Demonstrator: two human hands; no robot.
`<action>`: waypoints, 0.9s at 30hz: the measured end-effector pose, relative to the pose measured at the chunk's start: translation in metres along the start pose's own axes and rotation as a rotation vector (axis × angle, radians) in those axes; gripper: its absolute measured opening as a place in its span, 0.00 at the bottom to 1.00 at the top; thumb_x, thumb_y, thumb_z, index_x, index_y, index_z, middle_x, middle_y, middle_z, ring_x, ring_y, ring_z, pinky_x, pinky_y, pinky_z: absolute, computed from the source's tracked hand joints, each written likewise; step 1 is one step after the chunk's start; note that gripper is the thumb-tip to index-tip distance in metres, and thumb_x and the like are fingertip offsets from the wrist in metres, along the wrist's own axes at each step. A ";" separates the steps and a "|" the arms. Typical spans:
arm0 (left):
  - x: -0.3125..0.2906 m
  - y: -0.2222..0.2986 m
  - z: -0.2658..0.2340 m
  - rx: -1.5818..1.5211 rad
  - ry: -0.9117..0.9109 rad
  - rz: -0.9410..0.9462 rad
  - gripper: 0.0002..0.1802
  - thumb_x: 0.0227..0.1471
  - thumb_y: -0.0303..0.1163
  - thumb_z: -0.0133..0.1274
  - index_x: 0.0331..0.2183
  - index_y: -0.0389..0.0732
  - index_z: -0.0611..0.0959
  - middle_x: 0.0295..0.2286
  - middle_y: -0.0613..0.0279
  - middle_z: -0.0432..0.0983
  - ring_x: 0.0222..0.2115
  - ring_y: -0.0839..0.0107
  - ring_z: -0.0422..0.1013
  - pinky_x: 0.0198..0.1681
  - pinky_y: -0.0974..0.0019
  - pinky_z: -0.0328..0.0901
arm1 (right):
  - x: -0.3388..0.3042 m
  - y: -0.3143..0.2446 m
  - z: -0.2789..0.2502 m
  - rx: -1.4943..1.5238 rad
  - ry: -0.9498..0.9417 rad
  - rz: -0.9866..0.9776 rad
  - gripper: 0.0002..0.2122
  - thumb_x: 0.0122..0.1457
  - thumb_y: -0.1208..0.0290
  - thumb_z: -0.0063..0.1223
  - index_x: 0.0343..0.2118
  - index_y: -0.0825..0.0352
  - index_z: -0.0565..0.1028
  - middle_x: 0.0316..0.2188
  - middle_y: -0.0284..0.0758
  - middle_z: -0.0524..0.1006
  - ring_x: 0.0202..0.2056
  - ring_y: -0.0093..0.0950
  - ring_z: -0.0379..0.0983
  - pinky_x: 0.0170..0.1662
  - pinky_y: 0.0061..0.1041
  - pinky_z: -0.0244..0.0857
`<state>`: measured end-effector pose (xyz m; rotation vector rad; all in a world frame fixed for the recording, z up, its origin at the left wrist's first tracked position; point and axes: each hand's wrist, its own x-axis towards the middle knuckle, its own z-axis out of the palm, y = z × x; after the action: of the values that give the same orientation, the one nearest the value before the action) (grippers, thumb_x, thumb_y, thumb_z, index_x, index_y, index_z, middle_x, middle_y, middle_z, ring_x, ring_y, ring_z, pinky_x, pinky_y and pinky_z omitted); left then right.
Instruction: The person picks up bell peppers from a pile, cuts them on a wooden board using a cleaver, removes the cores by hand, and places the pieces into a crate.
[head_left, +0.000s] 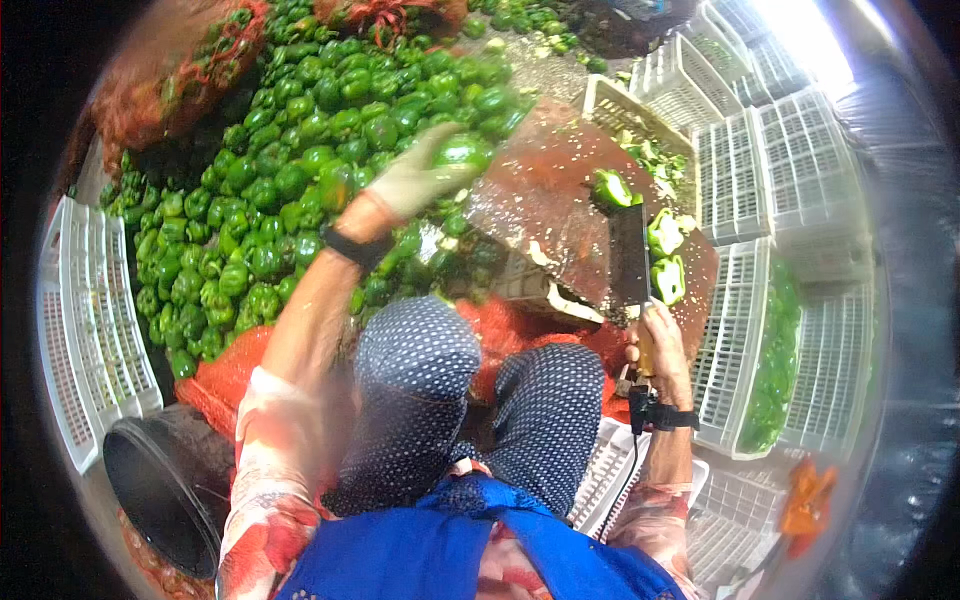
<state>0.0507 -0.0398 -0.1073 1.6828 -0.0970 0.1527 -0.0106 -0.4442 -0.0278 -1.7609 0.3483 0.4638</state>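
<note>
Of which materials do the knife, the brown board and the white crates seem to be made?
Knife: the flat, dark blade looks like metal, dull in finish; its yellowish handle could be wood or plastic.
Brown board: probably wood-based with a smooth coating, as its faint sheen suggests, but uncertain.
White crates: likely smooth moulded plastic, given their regular lattice walls.

Motion blurred the left hand and the green pepper at its fingers; the right hand hid part of the knife handle; the lower edge cut off the blue garment; an orange thing was too blurred to identify.
</note>
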 end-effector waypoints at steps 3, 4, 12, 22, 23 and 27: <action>0.051 0.029 0.069 0.422 -0.121 0.099 0.35 0.52 0.46 0.53 0.56 0.38 0.66 0.52 0.47 0.67 0.51 0.55 0.66 0.54 0.60 0.62 | -0.007 -0.008 0.009 0.014 -0.039 0.015 0.22 0.63 0.62 0.43 0.57 0.64 0.61 0.22 0.32 0.70 0.16 0.19 0.66 0.16 0.18 0.58; 0.057 0.031 0.086 0.457 -0.186 0.080 0.34 0.53 0.48 0.50 0.56 0.38 0.68 0.53 0.44 0.65 0.53 0.51 0.64 0.55 0.58 0.60 | -0.009 -0.009 0.012 0.030 -0.077 -0.002 0.22 0.63 0.62 0.43 0.58 0.65 0.60 0.22 0.32 0.70 0.17 0.20 0.66 0.17 0.18 0.59; 0.042 0.019 0.129 0.371 -0.359 0.037 0.25 0.57 0.44 0.48 0.50 0.37 0.72 0.45 0.44 0.73 0.47 0.54 0.69 0.51 0.59 0.62 | 0.012 -0.001 0.035 0.070 -0.196 -0.120 0.23 0.63 0.60 0.45 0.56 0.70 0.61 0.24 0.31 0.70 0.19 0.18 0.67 0.20 0.16 0.61; 0.035 0.028 0.129 0.418 -0.188 -0.157 0.21 0.52 0.45 0.54 0.38 0.36 0.77 0.35 0.43 0.77 0.38 0.51 0.74 0.41 0.58 0.67 | -0.038 -0.042 0.036 0.232 -0.131 -0.548 0.24 0.65 0.63 0.40 0.60 0.70 0.56 0.23 0.33 0.71 0.17 0.18 0.67 0.20 0.15 0.62; 0.035 0.027 0.129 0.413 -0.183 -0.167 0.22 0.52 0.46 0.54 0.39 0.36 0.77 0.35 0.43 0.78 0.37 0.51 0.75 0.41 0.57 0.67 | -0.038 -0.040 0.039 0.178 -0.071 -0.495 0.24 0.65 0.63 0.40 0.59 0.70 0.57 0.23 0.32 0.71 0.16 0.18 0.66 0.19 0.16 0.61; 0.039 0.023 0.124 0.570 -0.258 -0.147 0.23 0.53 0.47 0.51 0.41 0.36 0.77 0.37 0.42 0.77 0.40 0.49 0.73 0.43 0.55 0.66 | 0.002 -0.028 0.054 -0.116 -0.212 -0.044 0.23 0.63 0.56 0.43 0.55 0.68 0.62 0.19 0.28 0.68 0.15 0.17 0.64 0.19 0.18 0.58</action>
<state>0.0907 -0.1644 -0.0927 2.2653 -0.1305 -0.1658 -0.0028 -0.3849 -0.0158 -1.8080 0.1346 0.6436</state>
